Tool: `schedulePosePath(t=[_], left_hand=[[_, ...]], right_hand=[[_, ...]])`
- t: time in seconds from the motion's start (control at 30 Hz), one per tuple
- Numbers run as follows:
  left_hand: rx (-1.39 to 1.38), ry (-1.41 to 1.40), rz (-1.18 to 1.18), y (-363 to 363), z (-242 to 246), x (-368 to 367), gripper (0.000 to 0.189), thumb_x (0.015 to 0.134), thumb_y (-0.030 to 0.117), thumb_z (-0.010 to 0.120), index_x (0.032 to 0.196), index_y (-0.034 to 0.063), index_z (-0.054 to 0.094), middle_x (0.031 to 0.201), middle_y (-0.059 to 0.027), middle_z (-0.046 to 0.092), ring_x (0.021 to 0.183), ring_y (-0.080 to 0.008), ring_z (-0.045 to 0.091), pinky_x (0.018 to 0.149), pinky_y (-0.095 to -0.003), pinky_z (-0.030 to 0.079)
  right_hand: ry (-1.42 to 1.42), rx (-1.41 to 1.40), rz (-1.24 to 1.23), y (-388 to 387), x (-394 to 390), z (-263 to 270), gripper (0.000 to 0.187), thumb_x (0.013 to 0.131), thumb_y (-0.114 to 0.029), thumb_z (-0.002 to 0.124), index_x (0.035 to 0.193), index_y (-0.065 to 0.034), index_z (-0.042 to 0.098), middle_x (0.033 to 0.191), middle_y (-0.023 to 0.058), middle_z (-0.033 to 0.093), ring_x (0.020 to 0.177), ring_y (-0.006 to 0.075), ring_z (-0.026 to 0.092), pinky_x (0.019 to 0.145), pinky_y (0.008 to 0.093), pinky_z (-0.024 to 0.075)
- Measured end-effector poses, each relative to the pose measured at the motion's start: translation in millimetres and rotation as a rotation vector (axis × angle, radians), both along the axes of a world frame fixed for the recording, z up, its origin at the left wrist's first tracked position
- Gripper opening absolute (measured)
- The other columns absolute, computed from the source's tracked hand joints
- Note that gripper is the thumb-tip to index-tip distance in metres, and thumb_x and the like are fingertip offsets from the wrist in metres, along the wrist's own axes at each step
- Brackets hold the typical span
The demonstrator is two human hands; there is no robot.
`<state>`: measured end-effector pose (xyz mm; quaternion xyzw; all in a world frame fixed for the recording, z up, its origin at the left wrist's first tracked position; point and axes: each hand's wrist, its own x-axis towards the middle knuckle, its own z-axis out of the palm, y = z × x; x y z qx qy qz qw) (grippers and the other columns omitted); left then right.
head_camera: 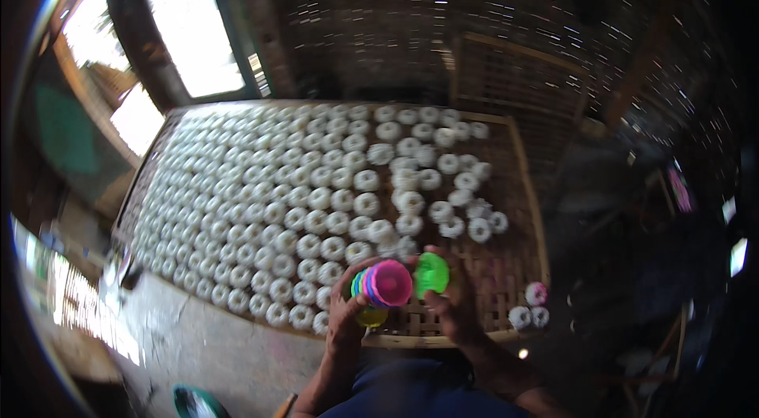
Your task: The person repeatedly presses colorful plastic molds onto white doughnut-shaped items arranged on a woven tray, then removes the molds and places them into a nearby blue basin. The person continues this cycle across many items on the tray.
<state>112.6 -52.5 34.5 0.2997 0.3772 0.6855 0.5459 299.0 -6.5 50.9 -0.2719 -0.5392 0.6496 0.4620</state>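
Observation:
My left hand [345,314] grips a stack of small plastic moulds or cups [391,283], nested sideways. A pink one faces me, with blue, green and other colours behind it. Below the stack, a yellow plastic mould [372,318] shows beside my left palm. Just to the right, my right hand [455,306] holds a single bright green plastic mould [433,275] by its rim, apart from the stack. Both hands are above the near edge of a woven bamboo rack [483,267]. Many white ring-shaped pieces [308,246] lie on it, in close rows at the left and loosely scattered at the right.
Two white rings [520,317] and a pink-and-white ring [536,293] sit at the rack's near right corner. A teal basin [198,401] stands on the floor at lower left. Behind the rack, a framed bamboo panel [519,77] leans near a dark wall; a bright opening [190,20] is at left.

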Motion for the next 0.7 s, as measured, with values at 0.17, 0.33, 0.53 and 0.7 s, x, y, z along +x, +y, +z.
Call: schedulePosePath(t=[0.17, 0.33, 0.53, 0.7], left_hand=[[0.013, 0.248, 0.056, 4, 17, 71, 0.064, 0.091, 0.045, 0.065, 0.129, -0.0063, 0.063, 0.124, -0.0157, 0.066, 0.115, -0.0251, 0.063, 0.104, -0.0377, 0.048], [0.178, 0.452, -0.061, 4, 8, 135, 0.07, 0.099, 0.053, 0.038, 0.13, -0.0041, 0.064, 0.134, -0.0198, 0.06, 0.13, -0.0318, 0.053, 0.114, -0.0441, 0.037], [0.575, 0.48, -0.289, -27, -7, 250, 0.06, 0.101, 0.049, 0.042, 0.129, -0.0026, 0.052, 0.151, -0.0274, 0.044, 0.148, -0.0401, 0.03, 0.122, -0.0553, 0.019], [0.7, 0.579, -0.733, -123, 1, 347, 0.064, 0.101, 0.037, 0.059, 0.148, -0.003, 0.04, 0.157, -0.0222, 0.038, 0.15, -0.0377, 0.029, 0.123, -0.053, 0.018]], right_hand=[[0.322, -0.2, -0.328, -25, -8, -20, 0.054, 0.102, -0.034, 0.062, 0.146, -0.0069, 0.048, 0.138, 0.0092, 0.058, 0.128, 0.0199, 0.053, 0.112, 0.0369, 0.0388], [0.809, -0.347, -0.545, -49, 34, -31, 0.053, 0.105, -0.043, 0.053, 0.144, -0.0075, 0.049, 0.134, 0.0111, 0.061, 0.123, 0.0218, 0.059, 0.108, 0.0388, 0.0446], [1.18, -0.333, -0.759, -104, 132, -47, 0.055, 0.104, -0.057, 0.044, 0.127, -0.0096, 0.059, 0.113, 0.0105, 0.069, 0.099, 0.0248, 0.069, 0.091, 0.0401, 0.0571], [1.408, -0.189, -1.042, -208, 241, -64, 0.061, 0.1, -0.062, 0.043, 0.116, -0.0071, 0.065, 0.107, 0.0127, 0.071, 0.095, 0.0293, 0.07, 0.088, 0.0475, 0.056]])
